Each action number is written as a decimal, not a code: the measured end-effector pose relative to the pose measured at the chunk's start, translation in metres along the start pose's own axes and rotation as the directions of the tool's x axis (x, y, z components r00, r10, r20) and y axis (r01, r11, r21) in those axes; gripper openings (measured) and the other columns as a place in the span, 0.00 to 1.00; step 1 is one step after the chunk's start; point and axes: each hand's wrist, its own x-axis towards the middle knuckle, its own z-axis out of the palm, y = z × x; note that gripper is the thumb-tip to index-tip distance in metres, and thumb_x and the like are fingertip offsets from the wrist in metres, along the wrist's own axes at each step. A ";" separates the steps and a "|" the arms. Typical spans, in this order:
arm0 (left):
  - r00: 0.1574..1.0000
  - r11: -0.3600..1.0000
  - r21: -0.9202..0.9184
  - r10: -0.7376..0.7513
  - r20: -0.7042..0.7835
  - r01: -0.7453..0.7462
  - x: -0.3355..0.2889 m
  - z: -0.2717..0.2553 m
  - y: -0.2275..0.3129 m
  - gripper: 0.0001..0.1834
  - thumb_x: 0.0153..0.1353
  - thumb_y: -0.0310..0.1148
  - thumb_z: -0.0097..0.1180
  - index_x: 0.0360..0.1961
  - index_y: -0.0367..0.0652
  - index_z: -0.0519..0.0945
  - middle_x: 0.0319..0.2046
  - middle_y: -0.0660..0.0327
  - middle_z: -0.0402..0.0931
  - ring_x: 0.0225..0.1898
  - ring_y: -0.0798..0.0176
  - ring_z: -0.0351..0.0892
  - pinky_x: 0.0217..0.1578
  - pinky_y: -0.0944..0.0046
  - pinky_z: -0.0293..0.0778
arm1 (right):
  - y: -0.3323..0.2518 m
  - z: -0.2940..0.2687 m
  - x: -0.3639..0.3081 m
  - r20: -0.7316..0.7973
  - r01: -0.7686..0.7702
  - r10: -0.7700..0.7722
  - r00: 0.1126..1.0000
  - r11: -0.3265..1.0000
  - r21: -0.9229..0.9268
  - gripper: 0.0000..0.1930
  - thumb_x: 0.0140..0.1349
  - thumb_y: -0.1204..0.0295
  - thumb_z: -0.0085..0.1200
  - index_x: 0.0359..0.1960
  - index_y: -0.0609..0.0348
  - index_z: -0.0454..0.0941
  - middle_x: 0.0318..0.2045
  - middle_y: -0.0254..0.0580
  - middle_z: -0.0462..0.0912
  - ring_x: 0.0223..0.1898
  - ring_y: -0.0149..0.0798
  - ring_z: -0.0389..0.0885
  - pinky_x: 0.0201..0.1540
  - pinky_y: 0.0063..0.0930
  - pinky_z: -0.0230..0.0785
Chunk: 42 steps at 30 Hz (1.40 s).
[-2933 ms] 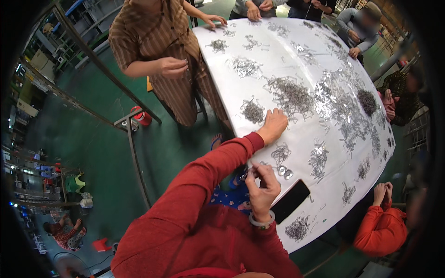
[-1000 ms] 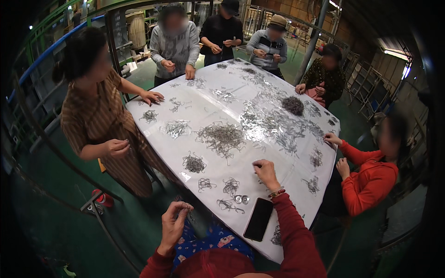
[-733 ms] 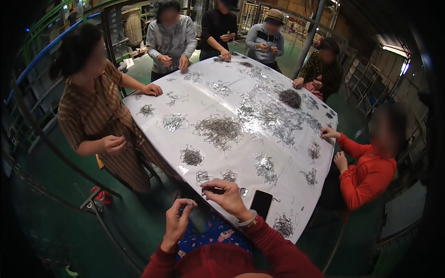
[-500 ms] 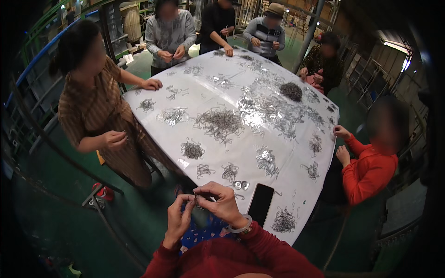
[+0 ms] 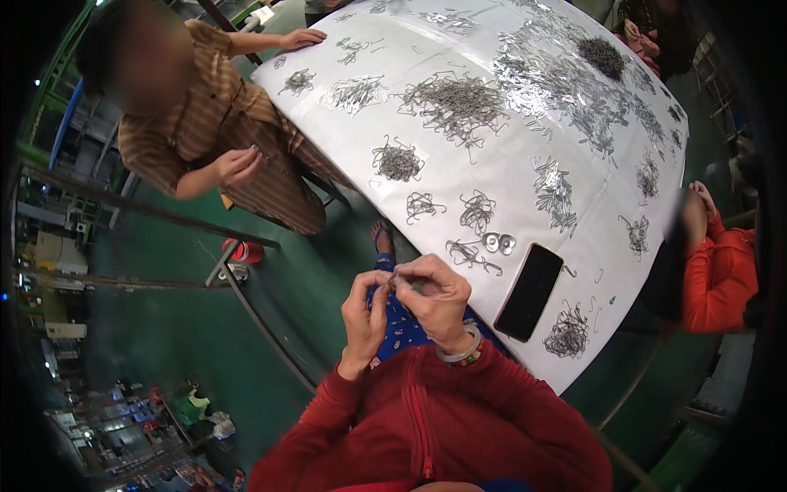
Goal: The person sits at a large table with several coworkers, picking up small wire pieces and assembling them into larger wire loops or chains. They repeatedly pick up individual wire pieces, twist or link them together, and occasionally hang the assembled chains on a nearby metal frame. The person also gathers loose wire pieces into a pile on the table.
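My left hand [image 5: 366,318] and my right hand [image 5: 438,305] meet fingertip to fingertip over my lap, just off the table's near left edge. Both are closed in a pinch around something small and dark, too small to make out. A bracelet [image 5: 461,348] circles my right wrist. Closest to the hands on the table is a small heap of bent wire hooks [image 5: 469,252], with two round metal pieces [image 5: 498,243] beside it. A black phone [image 5: 529,293] lies to the right of my right hand, and another pile of wire hooks [image 5: 567,332] sits beyond it.
The white-covered table [image 5: 525,201] carries more hook piles [image 5: 455,102] and heaps of flat shiny metal strips [image 5: 555,193]. At left stands a person in striped brown clothes [image 5: 213,123]; a red sleeve [image 5: 711,291] shows at right. A metal bar frame [image 5: 266,328] stands left of me.
My view has tilted down, so the table sits higher and further right in it. My fingertips stay pressed together. The person at left still rests one hand on the table.
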 end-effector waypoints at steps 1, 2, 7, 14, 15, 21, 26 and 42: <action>0.999 0.999 -0.036 -0.035 -0.019 0.035 -0.001 0.001 -0.003 0.04 0.62 0.17 0.53 0.38 0.35 0.76 0.39 0.56 0.79 0.40 0.63 0.79 0.42 0.66 0.74 | 0.002 0.000 0.002 0.009 -0.013 0.012 1.000 0.999 0.047 0.10 0.53 0.92 0.55 0.36 0.71 0.79 0.33 0.40 0.79 0.35 0.27 0.79 0.37 0.18 0.74; 0.999 0.996 -0.082 -0.036 -0.023 0.035 -0.002 0.002 -0.006 0.08 0.61 0.14 0.51 0.40 0.36 0.75 0.43 0.55 0.79 0.45 0.63 0.79 0.47 0.66 0.74 | 0.004 -0.002 0.003 0.030 -0.030 0.027 0.999 0.996 0.080 0.10 0.53 0.92 0.54 0.36 0.72 0.79 0.34 0.42 0.79 0.36 0.28 0.79 0.37 0.19 0.74; 0.997 0.984 -0.168 0.046 -0.055 -0.055 0.039 -0.010 -0.017 0.28 0.71 0.48 0.47 0.59 0.34 0.68 0.56 0.51 0.72 0.58 0.58 0.71 0.57 0.56 0.68 | 0.007 -0.014 0.004 0.125 -0.107 0.117 0.985 0.991 -0.082 0.10 0.52 0.91 0.56 0.35 0.68 0.81 0.30 0.40 0.78 0.32 0.28 0.78 0.35 0.18 0.75; 0.735 0.636 0.395 0.451 0.506 -0.663 0.209 0.098 -0.048 0.17 0.52 0.22 0.56 0.42 0.52 0.84 0.31 0.58 0.68 0.38 0.55 0.69 0.38 0.59 0.70 | 0.001 -0.017 -0.001 0.167 -0.034 0.078 0.983 0.968 -0.248 0.10 0.49 0.83 0.62 0.34 0.58 0.84 0.25 0.32 0.75 0.22 0.23 0.70 0.26 0.17 0.63; 0.682 0.565 0.403 0.466 0.564 -0.720 0.225 0.117 -0.049 0.16 0.53 0.24 0.55 0.41 0.52 0.84 0.32 0.58 0.68 0.39 0.55 0.69 0.38 0.59 0.70 | -0.001 -0.016 -0.003 0.169 -0.037 0.082 0.982 0.966 -0.254 0.10 0.50 0.82 0.62 0.35 0.58 0.84 0.26 0.31 0.75 0.23 0.23 0.70 0.26 0.17 0.63; 0.584 0.331 0.483 0.391 0.712 -0.811 0.242 0.151 -0.063 0.05 0.56 0.31 0.51 0.31 0.46 0.79 0.35 0.58 0.69 0.45 0.56 0.69 0.39 0.60 0.70 | -0.007 -0.015 -0.007 0.176 -0.052 0.092 0.980 0.974 -0.222 0.10 0.53 0.83 0.61 0.37 0.61 0.84 0.26 0.29 0.74 0.23 0.19 0.68 0.27 0.13 0.61; 0.615 0.443 0.446 0.394 0.683 -0.778 0.217 0.137 -0.077 0.05 0.57 0.30 0.51 0.34 0.44 0.77 0.39 0.59 0.71 0.46 0.56 0.70 0.43 0.59 0.73 | -0.001 -0.015 -0.008 0.219 -0.002 0.054 0.974 0.972 -0.235 0.09 0.54 0.83 0.60 0.38 0.61 0.84 0.27 0.29 0.76 0.24 0.18 0.69 0.27 0.13 0.61; 0.826 0.760 0.367 0.384 0.413 -0.537 0.226 0.118 -0.050 0.06 0.60 0.29 0.51 0.32 0.40 0.79 0.33 0.49 0.80 0.39 0.45 0.79 0.40 0.50 0.74 | -0.010 -0.005 -0.019 0.153 -0.019 0.069 0.986 0.952 -0.307 0.08 0.54 0.82 0.59 0.36 0.62 0.83 0.30 0.33 0.80 0.33 0.24 0.78 0.38 0.18 0.70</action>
